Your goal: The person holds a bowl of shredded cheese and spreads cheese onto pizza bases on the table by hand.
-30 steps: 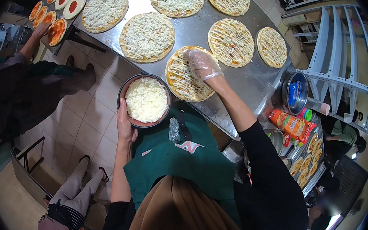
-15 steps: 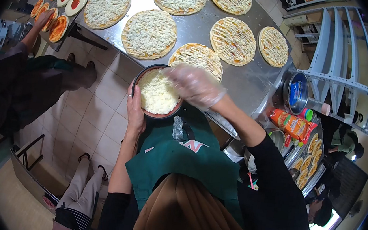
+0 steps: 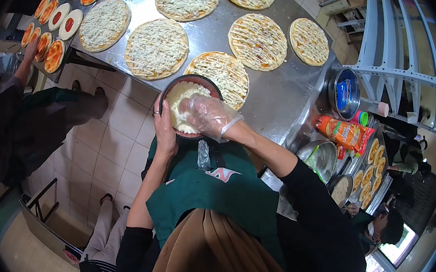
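Note:
My left hand (image 3: 165,132), bare with a ring, is wrapped round the left side of a dark round bowl (image 3: 210,86) held at the table edge. White grated cheese (image 3: 179,93) lies in the bowl. Inside it is my right hand (image 3: 208,115) in a clear plastic glove, fingers curled into the cheese and partly hidden. Just beyond the bowl lies a pizza (image 3: 224,73) striped with pale sauce, with cheese on part of it. Cheese-covered pizzas (image 3: 157,49) are to its left, and sauce-striped pizzas (image 3: 257,41) to its right.
The pizzas rest on a steel table (image 3: 279,102). On its right side are a metal bowl with a blue packet (image 3: 343,95), an orange bag (image 3: 344,134) and several small pizzas (image 3: 375,167). Another person's hand (image 3: 30,50) touches sauced bases at far left. A metal rack (image 3: 392,74) stands at right.
My right hand has moved from above the bowl's right rim down into the cheese. The view has shifted, so the table and pizzas appear further left.

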Demonstrator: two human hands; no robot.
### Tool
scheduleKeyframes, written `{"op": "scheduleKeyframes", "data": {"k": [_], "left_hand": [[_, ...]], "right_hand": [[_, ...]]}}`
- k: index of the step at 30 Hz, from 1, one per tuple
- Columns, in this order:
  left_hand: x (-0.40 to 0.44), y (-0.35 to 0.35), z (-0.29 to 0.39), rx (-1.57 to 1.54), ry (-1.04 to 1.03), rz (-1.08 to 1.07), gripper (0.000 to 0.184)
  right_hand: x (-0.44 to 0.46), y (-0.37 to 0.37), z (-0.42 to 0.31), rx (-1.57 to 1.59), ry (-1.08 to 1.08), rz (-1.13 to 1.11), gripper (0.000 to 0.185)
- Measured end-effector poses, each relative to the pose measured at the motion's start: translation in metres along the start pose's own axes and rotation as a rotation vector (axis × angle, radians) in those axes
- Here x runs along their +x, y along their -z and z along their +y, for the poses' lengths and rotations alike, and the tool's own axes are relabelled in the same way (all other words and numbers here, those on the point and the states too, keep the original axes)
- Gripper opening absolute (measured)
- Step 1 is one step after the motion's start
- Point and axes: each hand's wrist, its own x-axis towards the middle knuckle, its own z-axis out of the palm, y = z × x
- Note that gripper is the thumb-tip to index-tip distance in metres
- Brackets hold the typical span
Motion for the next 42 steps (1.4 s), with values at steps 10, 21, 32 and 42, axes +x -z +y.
{"op": "scheduleKeyframes", "data": {"k": [10, 21, 32, 42], "left_hand": [[0.007, -0.004, 0.0, -0.05, 0.125, -0.045, 0.047], [-0.004, 0.045, 0.015, -0.156, 0.116, 0.055, 0.054], [-0.028, 0.086, 0.012, -0.195, 0.11, 0.136, 0.057], [-0.036, 0.103, -0.006, -0.206, 0.114, 0.186, 0.057]], "right_hand": [[0.001, 0.06, 0.001, 0.828, -0.37, -0.17, 0.027], [-0.023, 0.069, 0.109, 0.353, -0.467, 0.162, 0.021], [0.014, 0.085, 0.135, 0.035, -0.352, 0.195, 0.025], [0.052, 0.062, 0.095, -0.22, -0.258, 0.138, 0.024]]}}
